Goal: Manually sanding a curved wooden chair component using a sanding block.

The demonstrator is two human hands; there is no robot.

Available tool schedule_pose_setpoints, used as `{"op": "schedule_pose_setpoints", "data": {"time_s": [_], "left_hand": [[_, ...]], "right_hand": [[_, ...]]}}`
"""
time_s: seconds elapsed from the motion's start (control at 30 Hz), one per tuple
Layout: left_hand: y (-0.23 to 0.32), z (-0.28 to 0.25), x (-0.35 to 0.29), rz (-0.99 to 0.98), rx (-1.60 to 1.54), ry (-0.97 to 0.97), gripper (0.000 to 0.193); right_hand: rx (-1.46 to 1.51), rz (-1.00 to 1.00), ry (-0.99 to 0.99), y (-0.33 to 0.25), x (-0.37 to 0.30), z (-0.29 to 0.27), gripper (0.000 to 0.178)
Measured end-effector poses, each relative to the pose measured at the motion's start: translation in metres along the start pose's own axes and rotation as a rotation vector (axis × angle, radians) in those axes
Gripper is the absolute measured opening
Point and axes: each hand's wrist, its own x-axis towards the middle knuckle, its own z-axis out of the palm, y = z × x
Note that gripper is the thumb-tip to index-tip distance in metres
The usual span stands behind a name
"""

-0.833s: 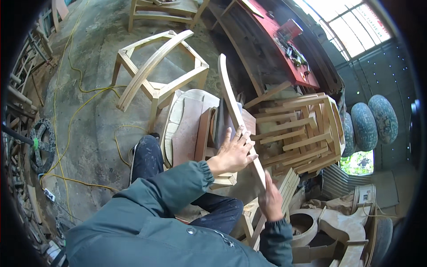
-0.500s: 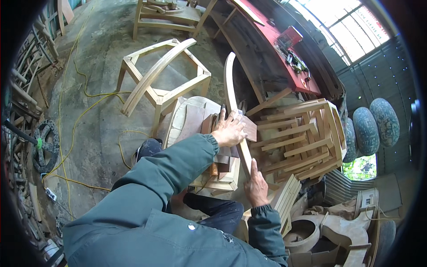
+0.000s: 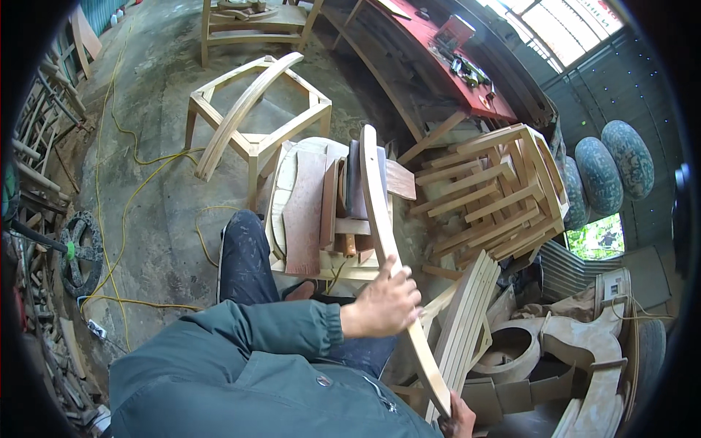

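A long, curved wooden strip (image 3: 377,193) slants from above the work stool down to the lower right. My left hand (image 3: 387,301) is wrapped round it just below its middle. At the near end, my right hand (image 3: 458,417) grips the same strip, partly cut off from view by the lower edge and my sleeve. Under the strip's far half is a low wooden stool (image 3: 280,171) bearing a flat reddish-brown board (image 3: 303,219), a dark upright block (image 3: 355,182) and an orange-brown wooden handle (image 3: 350,245).
A wooden frame (image 3: 292,139) with another curved strip (image 3: 241,109) across it stands ahead on the left. Stacked frames (image 3: 504,197) and a bundle of straight slats (image 3: 467,314) are on the right. A red table (image 3: 438,58) lies beyond. Yellow cord (image 3: 120,219) trails over the floor.
The curved strip has come toward me and down to the right. My left hand has moved nearer my body along with it, and my right hand is now at its near end.
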Motion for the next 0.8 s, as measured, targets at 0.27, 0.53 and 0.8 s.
{"op": "schedule_pose_setpoints", "data": {"time_s": [0.27,0.53,0.8], "left_hand": [[0.004,0.009,-0.002,0.037,-0.119,0.003,0.036],[-0.142,0.019,0.077,-0.137,-0.049,0.079,0.042],[-0.227,0.009,0.131,-0.19,-0.083,-0.096,0.088]], "right_hand": [[-0.41,-0.207,0.097,-0.027,-0.007,-0.048,0.068],[-0.64,-0.283,0.066,-0.157,0.167,-0.094,0.064],[-0.686,-0.415,0.149,-0.269,0.429,-0.031,0.065]]}}
